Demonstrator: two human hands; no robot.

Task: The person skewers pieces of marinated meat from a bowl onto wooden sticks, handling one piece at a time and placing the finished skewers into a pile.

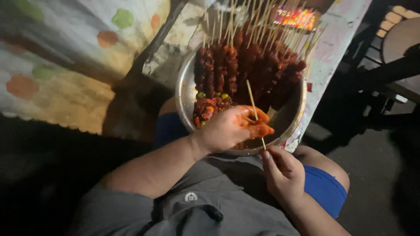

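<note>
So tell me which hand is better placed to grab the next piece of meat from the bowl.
Left. The left hand already sits over the metal bowl, beside the loose meat. The right hand is below the rim, pinching the skewer stick's lower end.

Single head view, steeply down, close over lap and metal bowl (186, 94)
</note>
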